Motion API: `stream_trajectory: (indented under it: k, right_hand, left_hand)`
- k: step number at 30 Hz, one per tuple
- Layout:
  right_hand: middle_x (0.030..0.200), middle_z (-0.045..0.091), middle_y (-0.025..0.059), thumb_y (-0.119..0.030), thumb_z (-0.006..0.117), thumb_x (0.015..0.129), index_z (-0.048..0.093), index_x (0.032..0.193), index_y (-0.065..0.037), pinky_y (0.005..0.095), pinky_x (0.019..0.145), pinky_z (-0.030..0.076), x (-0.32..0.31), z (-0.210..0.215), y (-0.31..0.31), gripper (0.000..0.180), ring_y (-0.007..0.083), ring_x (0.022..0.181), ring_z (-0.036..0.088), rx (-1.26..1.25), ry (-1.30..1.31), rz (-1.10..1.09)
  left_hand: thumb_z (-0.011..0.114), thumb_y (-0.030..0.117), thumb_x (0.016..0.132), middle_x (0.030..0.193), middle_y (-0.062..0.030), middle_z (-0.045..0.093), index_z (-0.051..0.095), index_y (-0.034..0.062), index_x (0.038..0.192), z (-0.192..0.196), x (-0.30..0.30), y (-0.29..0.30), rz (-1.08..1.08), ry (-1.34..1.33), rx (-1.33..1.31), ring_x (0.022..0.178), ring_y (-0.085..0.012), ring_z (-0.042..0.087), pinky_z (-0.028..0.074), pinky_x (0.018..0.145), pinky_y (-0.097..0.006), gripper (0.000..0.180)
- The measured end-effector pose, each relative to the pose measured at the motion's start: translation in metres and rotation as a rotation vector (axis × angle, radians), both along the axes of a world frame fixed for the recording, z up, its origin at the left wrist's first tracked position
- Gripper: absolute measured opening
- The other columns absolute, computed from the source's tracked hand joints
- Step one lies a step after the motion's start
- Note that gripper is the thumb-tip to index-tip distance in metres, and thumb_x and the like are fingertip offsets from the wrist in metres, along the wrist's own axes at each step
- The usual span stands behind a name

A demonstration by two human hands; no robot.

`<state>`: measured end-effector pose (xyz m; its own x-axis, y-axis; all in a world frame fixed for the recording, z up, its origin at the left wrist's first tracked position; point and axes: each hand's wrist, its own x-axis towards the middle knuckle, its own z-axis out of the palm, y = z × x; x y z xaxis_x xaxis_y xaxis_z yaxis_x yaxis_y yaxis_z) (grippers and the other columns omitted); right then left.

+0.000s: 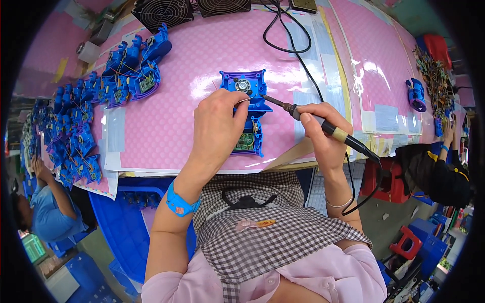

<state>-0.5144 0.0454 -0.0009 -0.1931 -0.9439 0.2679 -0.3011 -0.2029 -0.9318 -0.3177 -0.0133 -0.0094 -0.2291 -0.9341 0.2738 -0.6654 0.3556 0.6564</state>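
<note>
A soldering iron [359, 146] is in my right hand [327, 134], gripped like a pen. Its tip points left and meets the blue plastic housing [258, 77] at the table's middle, or stops just short of it. That opened housing has a round speaker [243, 86] in its far half and a green circuit board [246, 141] in its near half. My left hand [216, 123] is over the housing's left side, thumb and forefinger pinched on a thin wire [244, 100] close to the iron's tip. The fingers hide part of the housing.
Many similar blue housings [76, 121] crowd the table's left side. Two black fans [164, 12] stand at the far edge. A black cable [308, 65] runs down from there. At right lie another blue unit [416, 94] and a wire heap [434, 76]. Co-workers sit on both sides.
</note>
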Motion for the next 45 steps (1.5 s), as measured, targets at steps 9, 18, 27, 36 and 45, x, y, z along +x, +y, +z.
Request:
stream_trajectory:
  k: [9, 18, 27, 36, 45]
  right_hand:
    - [0.075, 0.06, 0.0041, -0.002, 0.063, 0.081, 0.068, 0.089, 0.003, 0.0199, 0.052, 0.036, 0.002, -0.002, -0.002, 0.012, 0.0064, 0.061, 0.05, -0.053, 0.068, 0.031]
    - [0.076, 0.06, 0.0046, -0.004, 0.062, 0.083, 0.068, 0.093, 0.003, 0.0205, 0.051, 0.038, -0.002, 0.0, 0.002, 0.013, 0.0068, 0.058, 0.05, 0.008, -0.015, 0.0]
    - [0.076, 0.06, 0.0052, -0.006, 0.061, 0.086, 0.066, 0.097, 0.004, 0.0209, 0.053, 0.039, -0.004, -0.001, 0.003, 0.016, 0.0083, 0.059, 0.051, -0.002, -0.191, -0.089]
    - [0.078, 0.058, 0.0064, -0.003, 0.059, 0.086, 0.064, 0.094, 0.005, 0.0225, 0.056, 0.039, -0.012, -0.004, 0.004, 0.013, 0.0095, 0.061, 0.05, -0.136, -0.078, -0.13]
    - [0.078, 0.058, 0.0075, -0.002, 0.059, 0.085, 0.064, 0.094, 0.005, 0.0224, 0.056, 0.039, -0.006, 0.002, 0.001, 0.013, 0.0096, 0.061, 0.05, -0.101, -0.132, -0.052]
  left_hand:
    - [0.067, 0.008, 0.079, 0.08, -0.0124, 0.067, 0.07, 0.0015, 0.087, 0.001, -0.001, 0.0, -0.003, 0.006, 0.002, 0.064, -0.0226, 0.062, 0.047, 0.055, -0.031, 0.011]
    - [0.065, 0.01, 0.079, 0.078, -0.0136, 0.065, 0.07, 0.0021, 0.086, 0.002, -0.001, 0.0, 0.0, 0.004, 0.018, 0.067, -0.0275, 0.063, 0.048, 0.059, -0.037, 0.011]
    - [0.067, 0.01, 0.078, 0.079, -0.0125, 0.067, 0.072, 0.003, 0.087, 0.001, 0.0, -0.002, -0.001, -0.042, 0.019, 0.067, -0.0244, 0.064, 0.049, 0.058, -0.033, 0.013]
    - [0.066, 0.008, 0.081, 0.08, -0.0098, 0.066, 0.068, -0.0006, 0.084, 0.02, 0.017, 0.011, 0.125, 0.237, -0.05, 0.07, -0.0208, 0.062, 0.048, 0.063, -0.032, 0.009]
    - [0.074, 0.01, 0.078, 0.08, -0.0032, 0.065, 0.062, -0.0017, 0.089, -0.013, 0.046, 0.009, 0.315, 0.507, 0.24, 0.065, -0.0065, 0.053, 0.043, 0.059, -0.021, 0.019]
